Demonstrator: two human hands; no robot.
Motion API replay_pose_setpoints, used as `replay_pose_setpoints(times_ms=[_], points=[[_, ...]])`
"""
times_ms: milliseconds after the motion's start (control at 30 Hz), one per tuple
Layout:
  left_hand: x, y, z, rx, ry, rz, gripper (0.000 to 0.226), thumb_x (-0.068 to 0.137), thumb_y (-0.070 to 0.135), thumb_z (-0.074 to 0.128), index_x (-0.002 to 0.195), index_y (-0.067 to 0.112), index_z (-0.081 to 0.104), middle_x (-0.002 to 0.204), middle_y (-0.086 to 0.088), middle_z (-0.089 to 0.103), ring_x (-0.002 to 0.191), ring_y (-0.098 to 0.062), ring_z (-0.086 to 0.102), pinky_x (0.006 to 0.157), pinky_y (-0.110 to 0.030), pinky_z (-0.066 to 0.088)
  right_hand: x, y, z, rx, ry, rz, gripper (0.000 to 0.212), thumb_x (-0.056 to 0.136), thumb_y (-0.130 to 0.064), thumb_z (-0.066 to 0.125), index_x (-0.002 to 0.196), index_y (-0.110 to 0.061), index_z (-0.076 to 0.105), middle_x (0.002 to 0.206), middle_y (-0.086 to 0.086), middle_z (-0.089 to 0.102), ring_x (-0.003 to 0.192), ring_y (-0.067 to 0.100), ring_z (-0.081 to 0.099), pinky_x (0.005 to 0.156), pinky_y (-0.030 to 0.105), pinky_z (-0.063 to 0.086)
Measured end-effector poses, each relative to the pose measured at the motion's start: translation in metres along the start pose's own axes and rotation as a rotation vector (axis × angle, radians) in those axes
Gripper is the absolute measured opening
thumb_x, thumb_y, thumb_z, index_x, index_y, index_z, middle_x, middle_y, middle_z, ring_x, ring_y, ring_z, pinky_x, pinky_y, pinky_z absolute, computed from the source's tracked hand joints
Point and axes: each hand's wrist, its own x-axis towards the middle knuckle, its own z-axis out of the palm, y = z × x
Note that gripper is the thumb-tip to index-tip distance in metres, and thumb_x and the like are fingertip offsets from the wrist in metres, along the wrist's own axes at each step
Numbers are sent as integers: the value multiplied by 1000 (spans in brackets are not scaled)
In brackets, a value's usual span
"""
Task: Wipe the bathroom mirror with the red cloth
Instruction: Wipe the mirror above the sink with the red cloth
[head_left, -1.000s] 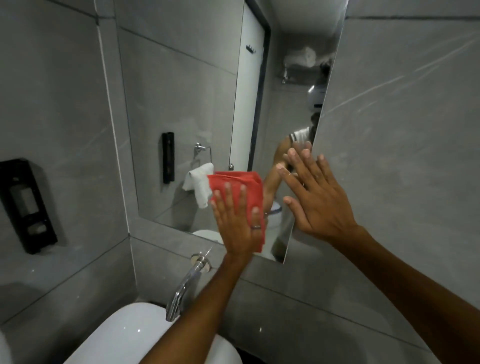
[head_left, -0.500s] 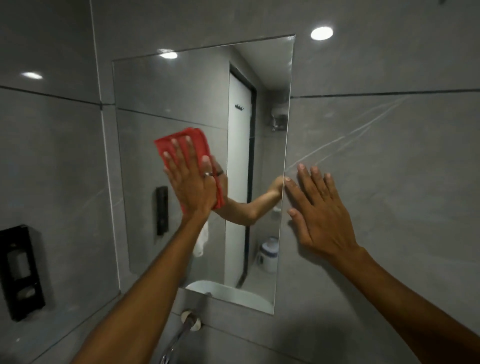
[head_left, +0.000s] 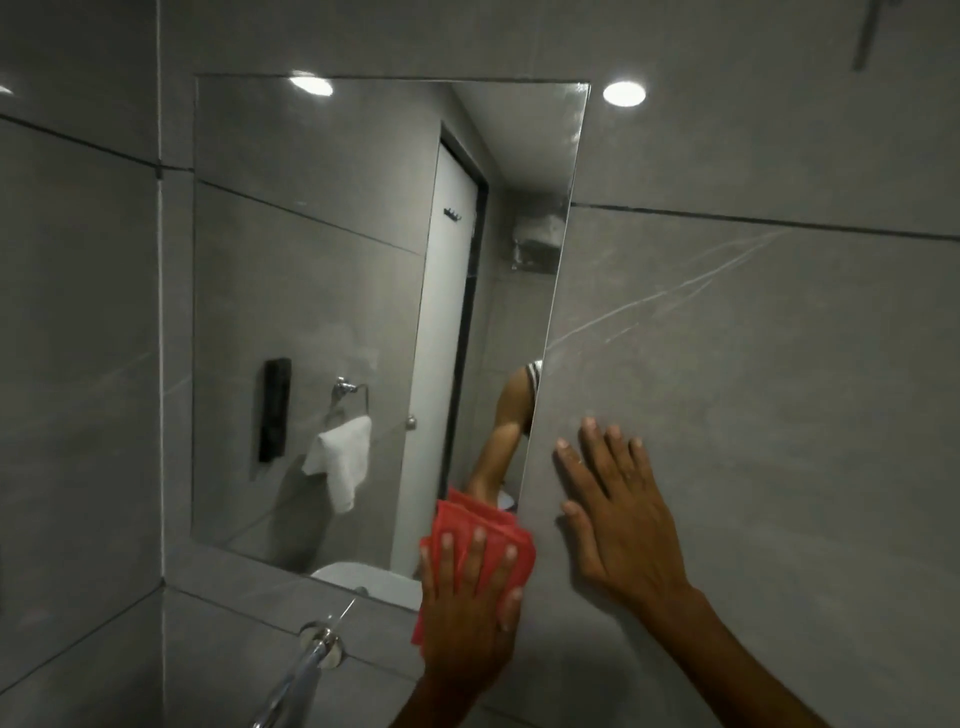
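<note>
1 head cam, close, faces mirror (head_left: 322, 312) on wall, angled from right.

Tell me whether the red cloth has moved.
Yes. The red cloth slid down and right, from the upper left of the mirror to its lower right corner.

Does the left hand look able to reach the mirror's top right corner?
Probably yes: left hand presses the red cloth on the mirror, lower right corner; glass above is bare, right hand rests on the wall.
</note>
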Motion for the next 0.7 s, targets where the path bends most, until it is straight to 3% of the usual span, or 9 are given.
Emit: replay_pose_setpoints(times_ms=[67, 200, 400, 533, 700], points=[[53, 8, -18, -35, 0, -15, 63, 106, 52, 31, 164, 29, 21, 175, -7, 10, 160, -40, 11, 116, -74, 25, 19, 9, -11, 26, 69, 48, 60, 108, -47, 19, 159, -16, 21, 168, 13, 18, 161, 22, -1, 130, 43, 2], [206, 33, -80, -95, 195, -20, 66, 108, 54, 22, 165, 25, 8, 175, -8, -1, 162, -34, -4, 129, -62, 0, 62, 26, -34, 10, 172, 43, 60, 105, -39, 34, 159, -13, 28, 169, 11, 15, 160, 25, 1, 131, 42, 1], [400, 65, -169, -109, 275, -30, 72, 107, 56, 30, 166, 21, 6, 175, -10, -2, 162, -34, -8, 129, -62, 0, 123, 49, -62, -33, 266, 63, 59, 104, -35, 36, 158, -11, 31, 169, 12, 13, 159, 24, 3, 131, 39, -2], [431, 72, -184, -99, 254, -73, 68, 108, 53, 26, 165, 21, 8, 175, -10, -1, 162, -34, -7, 128, -61, -1, 139, 45, -70, -13, 345, 78, 57, 107, -38, 31, 157, -11, 32, 168, 10, 11, 159, 24, 2, 131, 40, 0], [366, 59, -152, -124, 271, 15, 63, 110, 48, 28, 165, 20, 16, 175, -10, 7, 162, -35, -1, 130, -60, -1, 103, 24, -52, 62, 335, 77, 54, 109, -35, 29, 155, -9, 38, 169, 10, 14, 161, 25, 4, 131, 42, 5]])
